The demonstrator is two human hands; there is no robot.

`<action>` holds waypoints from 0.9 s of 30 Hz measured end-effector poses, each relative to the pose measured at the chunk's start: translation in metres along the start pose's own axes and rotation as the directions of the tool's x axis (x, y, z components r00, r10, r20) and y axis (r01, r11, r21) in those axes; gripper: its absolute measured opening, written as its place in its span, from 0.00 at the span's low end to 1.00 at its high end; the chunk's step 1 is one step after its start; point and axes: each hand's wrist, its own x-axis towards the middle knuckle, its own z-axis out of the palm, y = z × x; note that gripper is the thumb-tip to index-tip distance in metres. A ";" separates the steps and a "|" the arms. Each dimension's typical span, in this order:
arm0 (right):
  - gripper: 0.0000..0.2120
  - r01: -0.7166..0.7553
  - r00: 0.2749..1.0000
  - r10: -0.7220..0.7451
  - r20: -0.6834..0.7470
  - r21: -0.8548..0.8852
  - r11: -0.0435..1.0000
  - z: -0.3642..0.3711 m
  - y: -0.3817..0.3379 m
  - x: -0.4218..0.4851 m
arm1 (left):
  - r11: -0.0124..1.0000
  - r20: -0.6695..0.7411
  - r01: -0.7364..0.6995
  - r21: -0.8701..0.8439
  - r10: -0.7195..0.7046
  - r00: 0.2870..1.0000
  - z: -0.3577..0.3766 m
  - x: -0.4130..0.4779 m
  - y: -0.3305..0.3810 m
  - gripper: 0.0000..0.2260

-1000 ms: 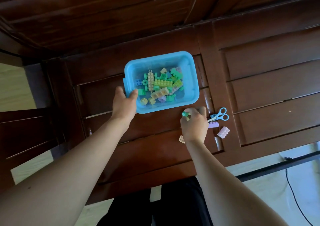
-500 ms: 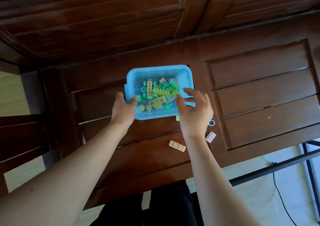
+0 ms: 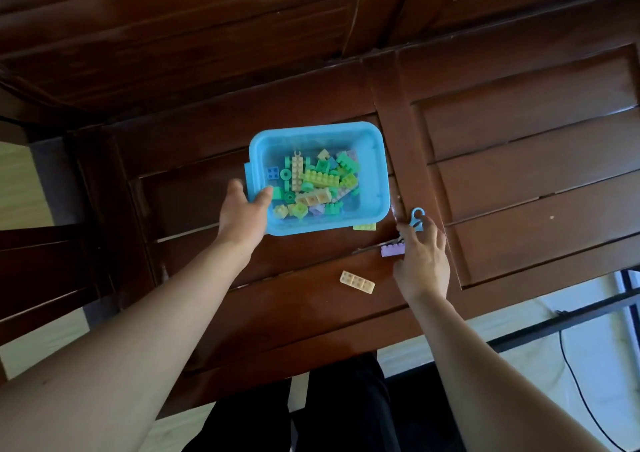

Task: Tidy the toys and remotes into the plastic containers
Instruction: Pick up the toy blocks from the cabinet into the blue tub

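The left hand (image 3: pixel 244 218) holds the blue box (image 3: pixel 375 161) of blocks (image 3: pixel 317 183). The right hand (image 3: pixel 422 261) is open over the scissors (image 3: pixel 416 217). No words show.

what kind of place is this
Probably a room at home: a dark panelled wooden surface holds a blue plastic tub of toy building bricks, with pale floor below.

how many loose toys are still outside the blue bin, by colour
purple brick: 1
pale yellow brick: 1
yellow-green brick against the bin's near edge: 1
blue scissors under the right hand: 1
total: 4 in view; the hand may hide more
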 end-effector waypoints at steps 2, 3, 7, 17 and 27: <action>0.25 0.024 1.000 -0.024 0.003 -0.040 0.999 0.001 -0.001 0.007 | 1.000 0.002 -0.001 0.008 0.001 1.000 0.000 0.001 0.000 0.08; 0.21 0.029 1.000 -0.029 -0.005 -0.045 0.999 0.002 -0.001 0.010 | 1.000 0.003 -0.001 0.010 0.001 1.000 0.001 0.002 0.001 0.08; 0.12 0.068 0.996 -0.068 -0.061 -0.009 0.998 0.007 0.000 0.018 | 1.000 0.011 -0.001 0.007 0.001 1.000 0.002 0.005 0.004 0.08; 0.08 0.035 0.943 0.078 -0.323 0.330 0.943 -0.018 -0.003 0.015 | 1.000 0.024 -0.004 0.008 0.004 1.000 0.006 0.006 0.011 0.07; 0.09 0.353 0.845 -0.069 -0.531 0.456 0.817 -0.102 -0.104 0.018 | 0.999 0.012 -0.020 0.040 0.020 1.000 0.007 0.008 0.011 0.05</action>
